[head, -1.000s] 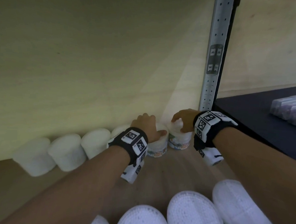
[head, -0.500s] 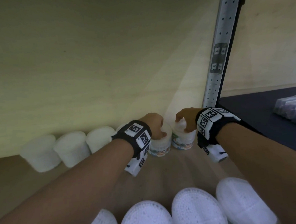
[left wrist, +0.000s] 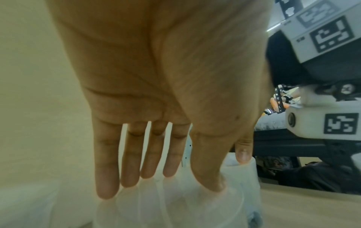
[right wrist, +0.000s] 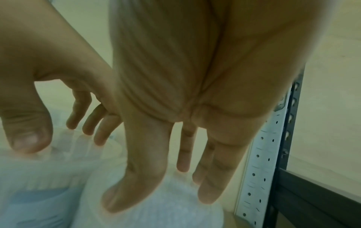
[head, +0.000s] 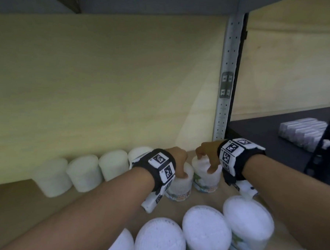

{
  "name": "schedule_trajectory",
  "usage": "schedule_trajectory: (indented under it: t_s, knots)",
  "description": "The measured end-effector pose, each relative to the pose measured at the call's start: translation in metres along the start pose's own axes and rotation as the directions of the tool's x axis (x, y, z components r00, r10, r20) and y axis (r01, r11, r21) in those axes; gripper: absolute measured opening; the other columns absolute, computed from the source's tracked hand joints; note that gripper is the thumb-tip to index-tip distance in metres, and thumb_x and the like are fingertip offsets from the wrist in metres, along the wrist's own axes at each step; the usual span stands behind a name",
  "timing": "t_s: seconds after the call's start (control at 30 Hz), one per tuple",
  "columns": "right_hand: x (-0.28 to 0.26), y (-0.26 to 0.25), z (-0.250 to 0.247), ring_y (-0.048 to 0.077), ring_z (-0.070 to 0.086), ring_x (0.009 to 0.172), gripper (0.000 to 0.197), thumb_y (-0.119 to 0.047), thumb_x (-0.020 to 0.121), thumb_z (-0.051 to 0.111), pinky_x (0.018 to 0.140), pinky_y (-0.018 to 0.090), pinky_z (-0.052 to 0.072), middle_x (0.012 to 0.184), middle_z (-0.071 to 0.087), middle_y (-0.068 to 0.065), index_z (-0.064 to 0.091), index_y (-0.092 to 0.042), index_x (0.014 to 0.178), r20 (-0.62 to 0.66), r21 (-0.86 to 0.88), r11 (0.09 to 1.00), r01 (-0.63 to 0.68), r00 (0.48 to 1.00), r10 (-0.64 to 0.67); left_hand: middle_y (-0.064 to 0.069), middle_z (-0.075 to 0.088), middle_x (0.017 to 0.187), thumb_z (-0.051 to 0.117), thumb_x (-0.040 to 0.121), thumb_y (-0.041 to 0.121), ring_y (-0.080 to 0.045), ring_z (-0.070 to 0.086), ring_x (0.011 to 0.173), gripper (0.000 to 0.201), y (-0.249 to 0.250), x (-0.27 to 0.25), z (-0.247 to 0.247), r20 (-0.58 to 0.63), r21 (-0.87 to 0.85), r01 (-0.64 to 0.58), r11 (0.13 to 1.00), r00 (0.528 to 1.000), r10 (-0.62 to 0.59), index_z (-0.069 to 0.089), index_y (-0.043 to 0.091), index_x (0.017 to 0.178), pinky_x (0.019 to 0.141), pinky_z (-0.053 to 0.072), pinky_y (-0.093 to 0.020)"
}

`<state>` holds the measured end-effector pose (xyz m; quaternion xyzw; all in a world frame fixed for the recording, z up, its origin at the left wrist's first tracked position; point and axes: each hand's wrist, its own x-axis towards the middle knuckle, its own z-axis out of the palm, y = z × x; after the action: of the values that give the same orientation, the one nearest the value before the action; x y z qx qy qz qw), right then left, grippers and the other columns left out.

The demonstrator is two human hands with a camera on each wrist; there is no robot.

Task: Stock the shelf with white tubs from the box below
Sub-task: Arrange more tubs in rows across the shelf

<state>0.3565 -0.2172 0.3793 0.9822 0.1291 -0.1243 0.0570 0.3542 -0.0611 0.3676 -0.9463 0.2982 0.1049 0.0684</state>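
Two white tubs with printed labels stand side by side at the back right of the wooden shelf. My left hand holds the left tub from above, thumb on its near rim and fingers over the lid. The left wrist view shows this hand with its fingertips on that tub. My right hand grips the right tub the same way. Seen from the right wrist, that hand spans the tub's lid. The box is out of view.
Several white tubs line the back wall to the left. More tubs stand in a near row at the shelf's front. A perforated metal post rises just right of my right hand. Beyond it, a dark shelf carries wrapped packs.
My view has lifted, so the shelf above now shows. Both hands stay on the same two tubs at the back right, which have hardly shifted.
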Motion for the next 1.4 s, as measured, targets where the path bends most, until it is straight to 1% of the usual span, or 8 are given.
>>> schedule_trajectory:
  t_s: [0.27,0.43,0.57,0.73,0.9,1.03,1.17,1.4]
  knots:
    - [-0.038,-0.011,0.000,0.025,0.050,0.124,0.067,-0.028,0.074,0.079,0.096,0.030,0.044,0.138,0.046,0.008,0.046,-0.012,0.131,0.177,-0.049,0.999,0.013,0.984,-0.004,-0.012,0.061,0.111,0.063,0.085,0.040,-0.029,0.058,0.097,0.043,0.031,-0.028,0.006,-0.026,0.024,-0.069,0.997,0.997,0.069,0.056,0.007,0.111,0.071,0.040,-0.029]
    - [-0.058,-0.012,0.001,0.027,0.047,0.126,0.068,-0.028,0.077,0.076,0.103,0.036,0.045,0.139,0.042,0.007,0.042,-0.014,0.135,0.214,-0.068,0.998,-0.002,0.977,0.017,0.001,0.042,0.066,0.061,0.086,0.040,-0.021,0.048,0.073,0.029,0.049,-0.040,0.007,-0.006,0.108,-0.073,0.992,0.997,0.074,0.049,0.013,0.086,0.047,0.025,-0.023]
    - [-0.067,-0.010,0.007,0.026,0.046,0.127,0.068,-0.025,0.080,0.074,0.102,0.035,0.046,0.141,0.040,0.007,0.040,-0.014,0.137,0.222,-0.012,1.000,-0.026,0.975,0.028,-0.007,0.049,0.086,0.059,0.089,0.036,-0.021,0.048,0.078,0.027,0.058,-0.048,0.007,0.016,0.100,-0.045,0.994,0.999,0.044,0.053,0.009,0.094,0.049,0.026,-0.025]
    - [-0.076,-0.008,0.006,0.023,0.044,0.130,0.066,-0.023,0.082,0.072,0.101,0.028,0.042,0.144,0.038,0.004,0.040,-0.016,0.140,0.147,0.052,0.998,-0.026,0.989,0.018,-0.007,0.047,0.081,0.056,0.090,0.036,-0.018,0.045,0.068,0.030,0.054,-0.054,0.005,0.009,-0.011,0.005,1.000,1.000,-0.005,0.056,0.005,0.088,0.061,0.034,-0.025]
    - [-0.072,-0.013,0.000,0.023,0.047,0.127,0.049,-0.023,0.089,0.061,0.105,0.034,0.044,0.141,0.046,0.005,0.047,-0.015,0.135,0.080,0.174,0.985,-0.006,0.997,-0.008,-0.014,0.060,0.119,0.060,0.088,0.033,-0.026,0.060,0.100,0.044,0.025,-0.059,-0.010,-0.039,-0.186,0.056,0.981,0.997,-0.065,0.058,0.002,0.119,0.083,0.052,-0.036]
    - [-0.058,-0.028,-0.007,0.022,0.050,0.121,0.039,-0.017,0.090,0.056,0.092,0.027,0.045,0.134,0.049,0.006,0.052,-0.011,0.128,0.016,0.250,0.968,0.024,0.999,-0.029,-0.012,0.057,0.126,0.061,0.089,0.027,-0.028,0.058,0.110,0.042,-0.009,-0.067,-0.014,-0.014,-0.180,0.112,0.977,0.993,-0.116,0.055,0.005,0.124,0.082,0.047,-0.029]
    - [-0.040,-0.045,-0.015,0.024,0.053,0.116,0.035,-0.022,0.090,0.058,0.093,0.031,0.046,0.130,0.052,0.008,0.056,-0.011,0.123,-0.050,0.277,0.959,0.055,0.998,-0.043,-0.009,0.046,0.139,0.057,0.092,0.036,-0.026,0.049,0.122,0.052,-0.049,-0.080,-0.009,0.003,-0.174,0.203,0.964,0.979,-0.205,0.046,0.011,0.135,0.096,0.043,-0.030]
    - [0.001,-0.082,-0.022,0.023,0.052,0.118,0.041,-0.022,0.091,0.058,0.095,0.028,0.042,0.133,0.050,0.009,0.050,-0.011,0.130,-0.087,0.286,0.955,0.078,0.995,-0.055,-0.008,0.043,0.141,0.057,0.091,0.042,-0.025,0.048,0.124,0.056,-0.119,-0.098,0.005,0.003,-0.237,0.330,0.914,0.941,-0.339,0.044,0.013,0.137,0.100,0.042,-0.032]
